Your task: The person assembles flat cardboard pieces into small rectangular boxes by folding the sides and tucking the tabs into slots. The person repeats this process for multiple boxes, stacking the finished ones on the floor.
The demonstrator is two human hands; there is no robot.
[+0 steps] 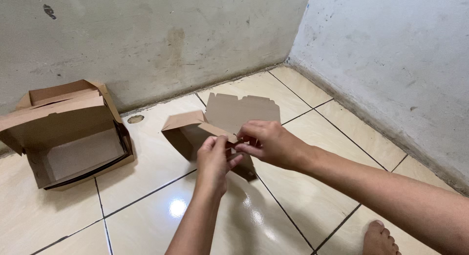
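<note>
A bare foot point(378, 238) rests on the tiled floor point(303, 206) at its near edge. Above the floor's middle, the left hand point(213, 163) and right hand point(269, 143) pinch, fingers clamped, a half-folded small cardboard box point(222, 123). An open cardboard carton point(68, 133) lies by the far wall point(146, 35).

A floor point(161, 221) of glossy cream tiles with dark grout lines is carrying everything, running back to meet two rough grey walls in a corner. A large open cardboard box point(68, 138) is lying on it at the left, tipped on its side against the wall, its flaps hanging open. Just beside it, near the wall's foot, a small round drain cover point(135, 119) is sitting flush in a tile. A smaller brown cardboard box point(215, 128), half folded, is resting on the tiles at the centre. A bare foot point(378, 238) is standing at the lower right edge.
</note>
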